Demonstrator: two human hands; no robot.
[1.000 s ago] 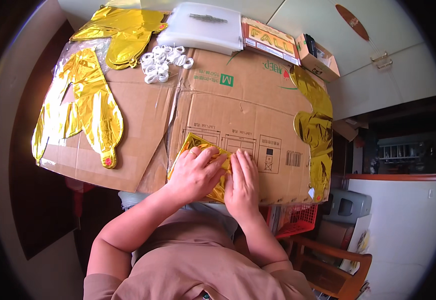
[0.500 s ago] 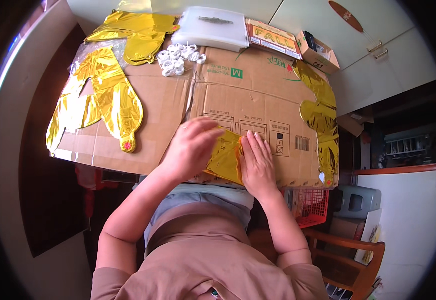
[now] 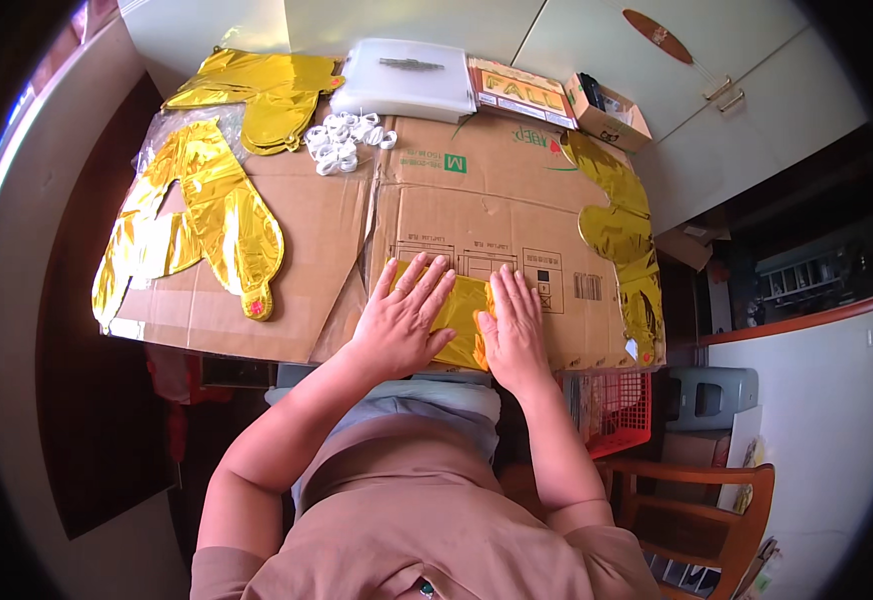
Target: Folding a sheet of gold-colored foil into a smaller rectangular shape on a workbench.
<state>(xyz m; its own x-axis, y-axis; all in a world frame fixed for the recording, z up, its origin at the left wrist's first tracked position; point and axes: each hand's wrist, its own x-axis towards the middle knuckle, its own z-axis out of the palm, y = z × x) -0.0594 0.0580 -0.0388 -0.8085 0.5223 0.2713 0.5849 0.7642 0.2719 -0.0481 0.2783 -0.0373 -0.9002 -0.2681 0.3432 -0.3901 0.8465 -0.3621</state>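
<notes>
A folded piece of gold foil (image 3: 466, 312), probably an uninflated foil balloon, lies near the front edge of the flattened cardboard (image 3: 472, 212). My left hand (image 3: 407, 315) presses flat over its left part, fingers spread. Along the crumpled right edge of the foil rests my right hand (image 3: 519, 330), palm down with fingers stretched out. Three more flat gold foil balloons are about: an A-shaped one (image 3: 219, 195) at the left, another (image 3: 282, 85) at the far left, and a wavy-edged one (image 3: 625, 240) along the right edge.
Small white ribbon coils (image 3: 340, 145) are heaped at the back, before a translucent plastic box (image 3: 402, 85). A flat printed package (image 3: 522, 95) and a small open carton (image 3: 612, 115) stand beside it. Below right are a red basket (image 3: 622, 420) and a wooden chair (image 3: 697, 480).
My left hand has come down from above the foil and now lies flat on it with fingers spread. My right hand stays at the foil's right edge. The view has shifted slightly.
</notes>
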